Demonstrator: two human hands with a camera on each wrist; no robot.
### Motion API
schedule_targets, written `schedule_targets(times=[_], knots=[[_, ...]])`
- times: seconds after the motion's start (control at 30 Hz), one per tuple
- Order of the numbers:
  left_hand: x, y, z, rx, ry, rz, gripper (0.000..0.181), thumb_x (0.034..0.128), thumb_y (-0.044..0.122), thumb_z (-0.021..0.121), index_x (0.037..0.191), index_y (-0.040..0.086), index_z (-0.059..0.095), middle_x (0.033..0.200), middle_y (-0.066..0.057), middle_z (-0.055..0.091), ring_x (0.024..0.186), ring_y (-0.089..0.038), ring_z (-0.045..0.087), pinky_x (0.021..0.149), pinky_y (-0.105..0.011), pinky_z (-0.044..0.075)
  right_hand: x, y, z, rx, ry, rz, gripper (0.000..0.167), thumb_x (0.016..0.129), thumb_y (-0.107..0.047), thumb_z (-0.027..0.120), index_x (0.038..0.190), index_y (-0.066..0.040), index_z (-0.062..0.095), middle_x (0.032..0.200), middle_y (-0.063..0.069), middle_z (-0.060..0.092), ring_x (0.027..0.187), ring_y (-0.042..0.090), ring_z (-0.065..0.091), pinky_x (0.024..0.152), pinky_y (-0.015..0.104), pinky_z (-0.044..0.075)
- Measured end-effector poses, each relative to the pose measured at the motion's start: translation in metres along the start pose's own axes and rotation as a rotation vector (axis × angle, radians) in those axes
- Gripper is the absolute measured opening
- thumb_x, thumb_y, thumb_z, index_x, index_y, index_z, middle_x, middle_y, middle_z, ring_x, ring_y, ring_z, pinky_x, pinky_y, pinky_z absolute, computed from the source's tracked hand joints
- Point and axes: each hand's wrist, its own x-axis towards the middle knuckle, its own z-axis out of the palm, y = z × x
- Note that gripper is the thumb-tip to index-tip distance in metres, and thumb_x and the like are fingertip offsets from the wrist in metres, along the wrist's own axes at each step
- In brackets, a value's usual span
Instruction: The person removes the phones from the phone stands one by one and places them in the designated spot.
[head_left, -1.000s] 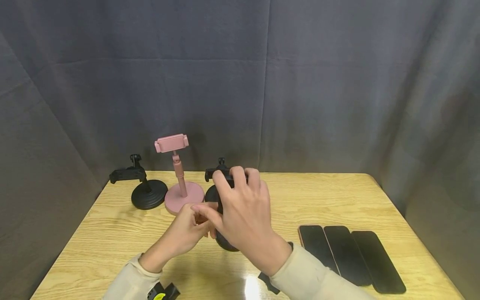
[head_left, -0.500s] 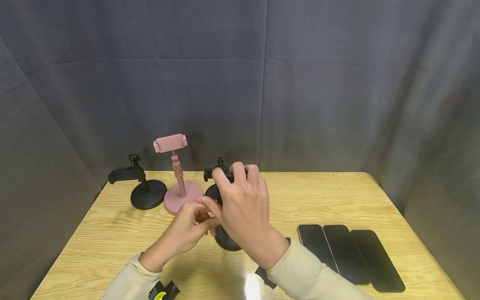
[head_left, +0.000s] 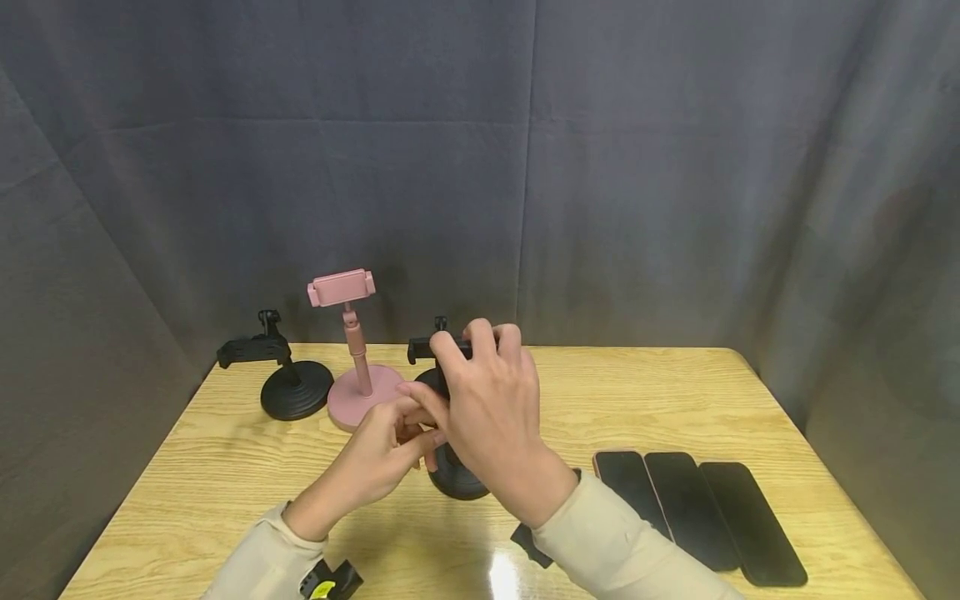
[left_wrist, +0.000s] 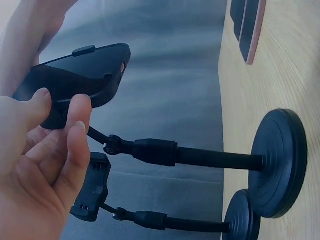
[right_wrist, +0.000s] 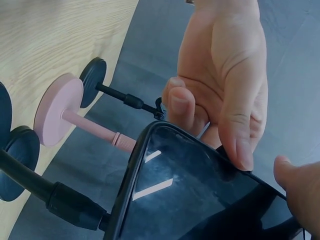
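A black smartphone (left_wrist: 80, 75) sits in the clamp of a black phone stand (left_wrist: 215, 158), seen side-on in the left wrist view. At the phone's near edge, my left hand (head_left: 378, 454) pinches the clamp's end with thumb and curled fingers. My right hand (head_left: 491, 412) arches over the holder and grips the phone from the other side; only its thumb (right_wrist: 297, 192) shows in the right wrist view. Phone glass (right_wrist: 200, 190) fills the lower part of that view. From the head camera the hands hide the phone, and the front stand's base (head_left: 459, 479) shows below them.
A pink phone stand (head_left: 356, 333) and a black one (head_left: 296, 390) stand at the back left. Another black stand's holder (head_left: 423, 348) rises behind my right hand. Several dark phones (head_left: 693, 508) lie side by side at the right. A grey curtain (head_left: 637, 167) hangs behind the table.
Both hands have shifted slightly, the left fingertips creeping right and up. The front stand's base has slid a little to the right. The other stands and the phones lying at the right stay put.
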Motion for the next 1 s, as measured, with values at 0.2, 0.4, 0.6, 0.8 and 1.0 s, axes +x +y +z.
schedule_targets(times=[0.2,0.4,0.6,0.8,1.0], knots=[[-0.0003,0.0035,-0.0005,0.009,-0.014,0.010,0.018,0.1013,0.013,0.062,0.116,0.001,0.065,0.084,-0.007,0.073,0.060,-0.005,0.065,0.051,-0.024,0.047,0.0013,0.0003,0.0011,0.008,0.014,0.014,0.048,0.078,-0.058,0.082,0.099,-0.019,0.064,0.097,0.007,0.058,0.086,0.027,0.049,0.054,0.030,0.040],[-0.0018,0.0029,0.0009,0.006,-0.025,0.032,0.020,0.1032,0.013,0.058,0.119,0.001,0.059,0.087,-0.008,0.074,0.060,-0.005,0.066,0.054,-0.025,0.052,0.0017,0.0003,0.0012,0.013,0.002,0.024,0.045,0.078,-0.055,0.083,0.099,-0.019,0.064,0.098,0.007,0.059,0.087,0.027,0.049,0.054,0.030,0.040],[-0.0031,0.0042,0.0042,-0.028,-0.015,0.037,0.024,0.1038,0.012,0.057,0.126,0.002,0.055,0.107,-0.016,0.075,0.058,-0.006,0.067,0.053,-0.031,0.056,0.0018,0.0008,0.0004,0.010,-0.010,0.023,0.037,0.085,-0.050,0.079,0.099,-0.020,0.064,0.100,0.008,0.059,0.088,0.028,0.049,0.055,0.031,0.040],[-0.0059,0.0062,0.0054,-0.041,-0.001,0.021,0.032,0.1040,0.014,0.057,0.134,0.004,0.053,0.118,-0.021,0.072,0.053,-0.005,0.066,0.049,-0.032,0.056,0.0012,0.0011,-0.0007,0.027,-0.014,0.030,0.036,0.086,-0.049,0.078,0.099,-0.020,0.063,0.101,0.008,0.058,0.088,0.028,0.048,0.056,0.032,0.040],[-0.0079,0.0086,0.0050,-0.038,0.009,0.005,0.033,0.1038,0.015,0.057,0.135,0.006,0.053,0.120,-0.022,0.072,0.052,-0.005,0.066,0.048,-0.031,0.055,0.0012,0.0013,-0.0012,0.040,-0.010,0.031,0.035,0.085,-0.048,0.079,0.098,-0.020,0.063,0.102,0.008,0.058,0.089,0.028,0.048,0.057,0.032,0.041]])
